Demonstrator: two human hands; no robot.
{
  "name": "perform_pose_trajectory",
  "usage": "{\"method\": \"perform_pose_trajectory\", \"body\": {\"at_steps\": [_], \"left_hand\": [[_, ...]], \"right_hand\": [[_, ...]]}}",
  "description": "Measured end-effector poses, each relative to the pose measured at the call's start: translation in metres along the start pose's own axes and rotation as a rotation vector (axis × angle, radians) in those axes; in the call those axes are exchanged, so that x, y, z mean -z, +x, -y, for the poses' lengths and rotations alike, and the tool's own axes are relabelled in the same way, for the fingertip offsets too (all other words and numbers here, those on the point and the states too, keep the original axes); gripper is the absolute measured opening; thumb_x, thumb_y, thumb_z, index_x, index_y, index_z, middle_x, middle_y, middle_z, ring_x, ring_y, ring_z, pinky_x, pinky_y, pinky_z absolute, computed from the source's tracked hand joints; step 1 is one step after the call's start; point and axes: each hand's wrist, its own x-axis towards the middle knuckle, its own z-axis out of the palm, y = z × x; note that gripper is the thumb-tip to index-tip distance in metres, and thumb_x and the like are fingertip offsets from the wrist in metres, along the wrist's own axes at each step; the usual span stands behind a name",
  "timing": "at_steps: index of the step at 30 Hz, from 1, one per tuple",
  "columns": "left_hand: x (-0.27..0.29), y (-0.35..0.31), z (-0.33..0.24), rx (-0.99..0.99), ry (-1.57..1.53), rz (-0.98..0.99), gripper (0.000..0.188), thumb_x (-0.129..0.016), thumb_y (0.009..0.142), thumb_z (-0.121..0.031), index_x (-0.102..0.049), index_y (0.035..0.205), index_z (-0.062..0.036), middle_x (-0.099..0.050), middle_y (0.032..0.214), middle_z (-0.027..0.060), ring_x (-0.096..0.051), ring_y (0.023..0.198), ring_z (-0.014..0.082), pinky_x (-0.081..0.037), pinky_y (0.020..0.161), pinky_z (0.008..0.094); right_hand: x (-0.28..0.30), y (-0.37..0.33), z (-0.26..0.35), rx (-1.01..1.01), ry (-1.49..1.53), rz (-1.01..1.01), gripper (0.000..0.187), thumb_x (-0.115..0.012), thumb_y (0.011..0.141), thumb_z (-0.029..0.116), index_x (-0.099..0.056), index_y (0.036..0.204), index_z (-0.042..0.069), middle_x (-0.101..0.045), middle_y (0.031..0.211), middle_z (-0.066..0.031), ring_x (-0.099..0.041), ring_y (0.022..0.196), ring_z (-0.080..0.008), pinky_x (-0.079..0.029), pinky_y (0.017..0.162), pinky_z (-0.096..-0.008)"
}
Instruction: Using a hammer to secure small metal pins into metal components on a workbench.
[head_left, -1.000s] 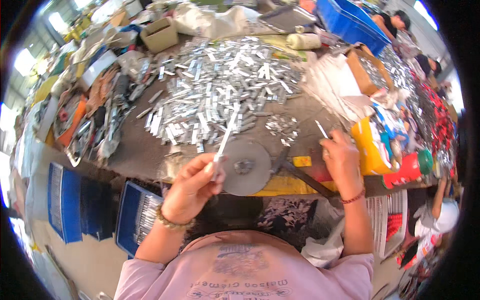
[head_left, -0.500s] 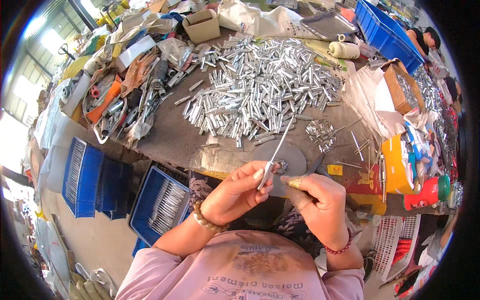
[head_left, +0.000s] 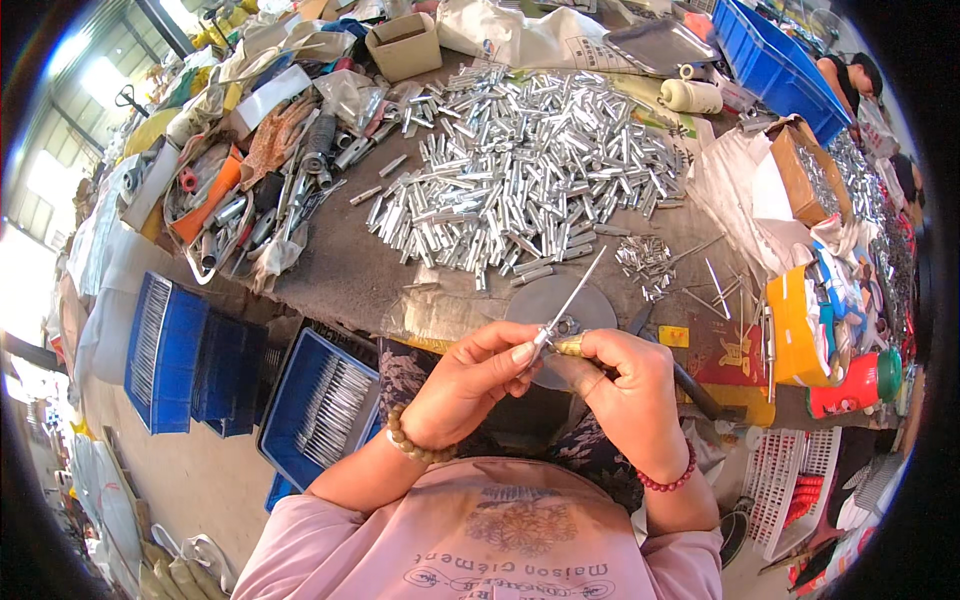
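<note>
My left hand point(head_left: 488, 366) is closed around a thin metal rod point(head_left: 578, 288) with a thicker silver sleeve at its lower end. The rod tilts up and away to the right. My right hand point(head_left: 632, 388) is pinched shut beside the sleeve, its fingertips close against it. A yellowish wrap point(head_left: 568, 345) covers one of its fingertips. Whatever small part sits between those fingers is hidden. Just beyond both hands lies a round grey disc point(head_left: 530, 298) at the bench's near edge.
A large heap of silver metal sleeves point(head_left: 530, 165) covers the mid bench, with small pins point(head_left: 645, 258) right of it. Tools point(head_left: 318, 150) crowd the left. A blue bin point(head_left: 275, 425) holding rods stands lower left. A yellow box point(head_left: 795, 325) and red jar point(head_left: 845, 385) sit right.
My right hand has moved left until its fingertips reach the sleeve in my left hand. The rod has tipped further to the right.
</note>
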Motion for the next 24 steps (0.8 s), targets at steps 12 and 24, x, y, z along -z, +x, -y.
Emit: {"method": "perform_pose_trajectory", "body": {"at_steps": [12, 24], "left_hand": [[0.004, -0.002, -0.010, -0.078, 0.143, -0.031, 0.023, -0.069, 0.105, -0.014, -0.071, 0.127, -0.0060, -0.067, 0.099, 0.0002, -0.059, 0.086, 0.0099, -0.048, 0.077, 0.0263], [-0.035, 0.031, -0.077, -0.720, 1.284, -0.081, 0.021, -0.076, 0.089, -0.005, -0.080, 0.110, -0.0038, -0.063, 0.089, 0.0061, -0.062, 0.079, 0.0171, -0.048, 0.069, 0.0291]], "right_hand": [[-0.006, 0.003, -0.006, -0.029, 0.095, 0.016, 0.016, -0.079, 0.085, -0.002, -0.077, 0.101, 0.000, -0.075, 0.086, -0.0163, -0.074, 0.072, -0.0256, -0.055, 0.066, -0.0330], [-0.014, 0.036, -0.023, -0.084, 0.258, -0.085, 0.006, -0.076, 0.096, 0.002, -0.077, 0.102, 0.000, -0.074, 0.083, -0.0024, -0.064, 0.074, -0.0056, -0.055, 0.066, -0.0266]]}}
